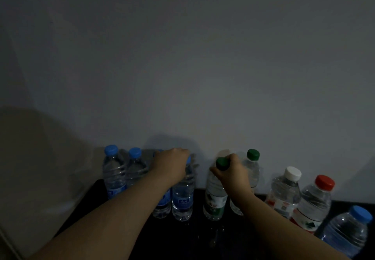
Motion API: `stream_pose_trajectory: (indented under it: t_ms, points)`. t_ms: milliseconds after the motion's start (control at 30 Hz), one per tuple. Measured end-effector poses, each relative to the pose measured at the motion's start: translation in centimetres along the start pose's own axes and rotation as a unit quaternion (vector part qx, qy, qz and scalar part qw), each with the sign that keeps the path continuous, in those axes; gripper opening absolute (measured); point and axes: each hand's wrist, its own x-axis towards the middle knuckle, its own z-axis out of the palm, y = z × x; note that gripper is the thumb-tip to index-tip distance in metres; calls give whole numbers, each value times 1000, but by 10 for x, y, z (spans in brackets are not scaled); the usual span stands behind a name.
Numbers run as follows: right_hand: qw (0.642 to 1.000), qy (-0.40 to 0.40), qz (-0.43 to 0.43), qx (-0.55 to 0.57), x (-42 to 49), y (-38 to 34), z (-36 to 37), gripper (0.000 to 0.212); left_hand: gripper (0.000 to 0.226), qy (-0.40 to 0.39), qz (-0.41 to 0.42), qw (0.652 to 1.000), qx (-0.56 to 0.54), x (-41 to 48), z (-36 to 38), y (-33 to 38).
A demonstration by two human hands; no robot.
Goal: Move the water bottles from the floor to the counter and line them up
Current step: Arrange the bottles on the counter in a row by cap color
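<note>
The wall [182, 57] filled most of my view, with the dark counter [198, 239] along its foot and the bottles standing in a ragged row by the counter's back edge. My left hand [172, 165] lay over the top of a blue bottle [182, 199] near the middle of the row, fingers curled down round its cap. My right hand [233, 173] gripped the green bottle [215, 199] by the neck, thumb and fingers wrapped just under the cap. It seemed to stand upright on the counter, apart from the blue bottle and a little in front of a second green bottle [252, 170]. I judged the step to be closing that gap and squaring the line. To do it well I would slide each bottle rather than lift it, hold low on the neck so the base did not tip, and bring them side by side along the back edge. Toward the right end the bottles sat further forward, the last blue bottle [347, 233] nearest the front edge; those would want pushing back too
</note>
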Motion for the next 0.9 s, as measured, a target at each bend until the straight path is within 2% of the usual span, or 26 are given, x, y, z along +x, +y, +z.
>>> stream_pose_trajectory:
  t_ms: [200,433,667,767,900]
  points:
    - [996,-55,-62,-29,1,-13,12,32,39,14,9,1000,-10,4,7,-3]
    - [996,-84,-18,-15,9,-16,14,36,17,49,-7,999,2,8,9,-5]
    - [992,-118,19,36,9,-16,10,29,20,37,-13,999,28,12,12,-2]
    - [989,-135,28,59,10,-16,4,20,22,38,-13,999,37,10,12,-3]
    - [984,-159,30,78,13,-18,0,21,24,37,-13,998,46,11,11,1]
